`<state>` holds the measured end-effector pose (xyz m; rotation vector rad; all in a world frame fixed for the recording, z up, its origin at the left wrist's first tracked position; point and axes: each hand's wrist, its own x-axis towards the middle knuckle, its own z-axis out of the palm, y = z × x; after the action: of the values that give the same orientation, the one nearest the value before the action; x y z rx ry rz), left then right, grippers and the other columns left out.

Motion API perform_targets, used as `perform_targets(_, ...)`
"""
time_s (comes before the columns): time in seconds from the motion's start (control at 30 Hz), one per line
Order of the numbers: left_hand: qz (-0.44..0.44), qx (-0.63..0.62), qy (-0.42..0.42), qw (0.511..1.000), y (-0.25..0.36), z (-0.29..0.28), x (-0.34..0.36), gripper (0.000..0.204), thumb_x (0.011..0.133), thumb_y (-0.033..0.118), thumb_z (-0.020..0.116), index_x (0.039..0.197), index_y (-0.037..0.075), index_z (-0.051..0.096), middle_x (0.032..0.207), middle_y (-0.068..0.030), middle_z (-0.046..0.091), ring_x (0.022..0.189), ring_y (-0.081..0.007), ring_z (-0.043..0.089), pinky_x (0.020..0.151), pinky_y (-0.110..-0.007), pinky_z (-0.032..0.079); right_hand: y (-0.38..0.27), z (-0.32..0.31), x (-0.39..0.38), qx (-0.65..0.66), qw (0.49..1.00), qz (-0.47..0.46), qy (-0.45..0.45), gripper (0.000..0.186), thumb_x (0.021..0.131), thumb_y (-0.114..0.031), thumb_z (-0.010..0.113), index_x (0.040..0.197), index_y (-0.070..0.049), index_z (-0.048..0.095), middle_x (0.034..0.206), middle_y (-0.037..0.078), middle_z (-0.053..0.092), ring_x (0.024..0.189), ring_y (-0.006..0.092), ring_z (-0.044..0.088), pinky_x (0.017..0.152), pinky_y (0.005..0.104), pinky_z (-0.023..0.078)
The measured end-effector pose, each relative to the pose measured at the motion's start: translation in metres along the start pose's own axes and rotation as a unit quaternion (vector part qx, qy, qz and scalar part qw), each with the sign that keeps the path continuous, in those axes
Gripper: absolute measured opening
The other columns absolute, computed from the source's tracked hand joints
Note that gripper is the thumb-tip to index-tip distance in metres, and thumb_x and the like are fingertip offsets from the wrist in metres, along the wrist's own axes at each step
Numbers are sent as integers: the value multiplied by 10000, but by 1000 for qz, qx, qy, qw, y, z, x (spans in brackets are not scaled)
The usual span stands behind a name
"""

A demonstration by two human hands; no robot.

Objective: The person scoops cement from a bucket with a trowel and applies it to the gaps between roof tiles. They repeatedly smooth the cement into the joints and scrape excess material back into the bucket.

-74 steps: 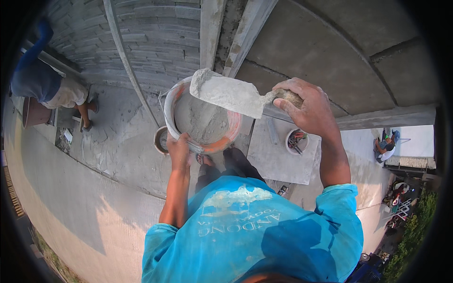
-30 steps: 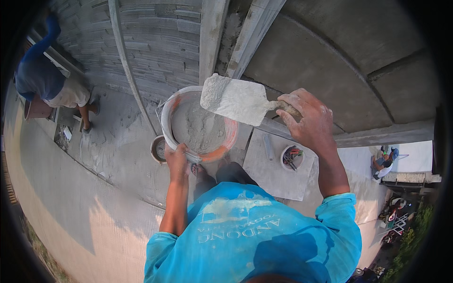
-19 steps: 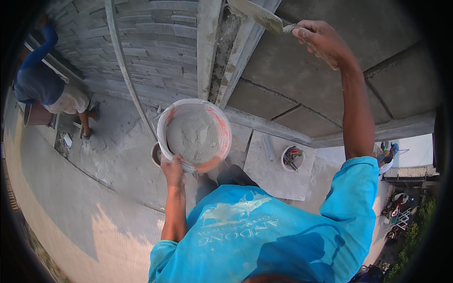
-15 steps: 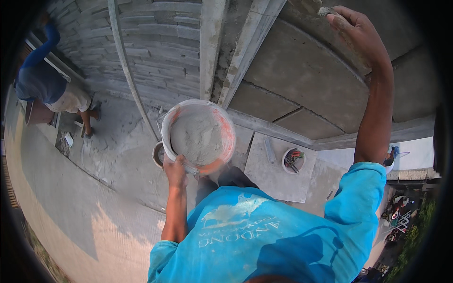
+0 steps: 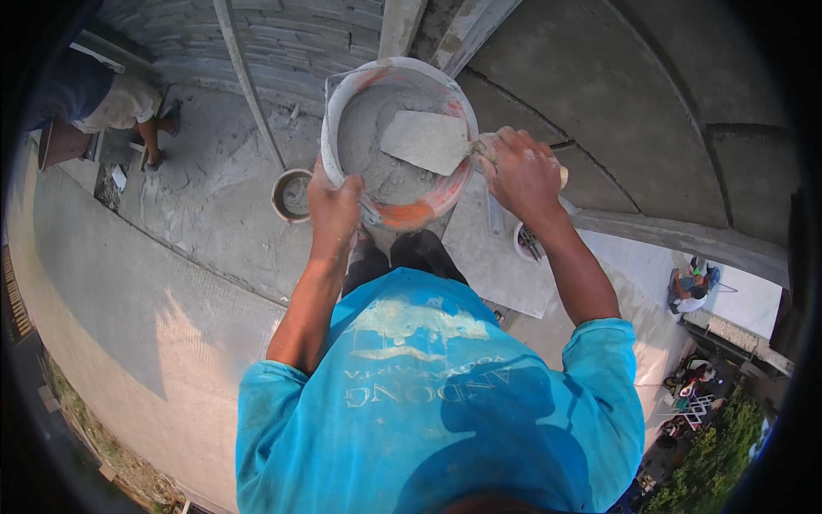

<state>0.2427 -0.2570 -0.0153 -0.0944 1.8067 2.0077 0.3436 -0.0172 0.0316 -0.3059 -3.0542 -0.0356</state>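
Observation:
A bucket (image 5: 404, 214) with a whitish rim and orange stains is held up in front of me. Grey mortar (image 5: 364, 120) fills much of it. My left hand (image 5: 334, 206) is closed on the bucket's near left rim. My right hand (image 5: 522, 176) grips a trowel (image 5: 426, 141) by its handle at the bucket's right side. The trowel's blade, coated in grey, lies over the mortar inside the rim. Part of the handle is covered by my fingers, and its wooden end shows beyond them.
A smaller tub (image 5: 281, 199) stands on the floor left of the bucket. To the right are a tool bucket (image 5: 524, 250) and a grey plastered wall (image 5: 591, 94). A slanting pole (image 5: 248, 86) stands ahead. A co-worker (image 5: 120, 98) is at far left; another person (image 5: 689, 291) sits at lower right.
My right hand has come down from the wall at upper right to the bucket, bringing the trowel over the mortar. The bucket sits higher in view, still in my left hand.

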Motion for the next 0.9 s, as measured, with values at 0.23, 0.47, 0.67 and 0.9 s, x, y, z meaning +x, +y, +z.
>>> perform_targets(0.23, -5, -37, 21, 999, -8, 2, 5, 534, 784, -31, 540, 1314, -80, 503, 1103, -113, 566, 994, -194, 576, 885, -326, 474, 14, -3, -4, 38, 999, 16, 24, 197, 842, -255, 702, 985, -120, 712, 937, 23, 618, 943, 224, 636, 809, 427, 511)
perform_targets(0.47, 47, -3, 35, 998, -20, -5, 1, 571, 790, -53, 528, 1359, -65, 494, 1086, -115, 594, 939, -187, 602, 829, -310, 492, 8, 13, 21, 13, 999, -12, -36, 204, 839, -266, 708, 1002, -144, 717, 960, 31, 633, 962, 241, 638, 778, 435, 521)
perform_targets(0.67, -18, -42, 94, 995, -13, -6, 0, 545, 785, -66, 524, 1330, -52, 515, 948, -96, 599, 776, -163, 608, 677, -292, 511, 23, -22, 15, 85, 996, 9, 29, 227, 838, -279, 716, 1036, -170, 728, 1008, 25, 670, 979, 251, 647, 801, 443, 514)
perform_targets(0.9, -13, -66, 132, 989, -26, -23, -5, 559, 750, -69, 517, 1308, -49, 519, 897, -66, 569, 768, -146, 586, 654, -277, 484, 39, -152, 29, 211, 977, -21, -16, 263, 819, -289, 728, 1015, -114, 714, 906, 38, 676, 898, 249, 660, 801, 404, 501)
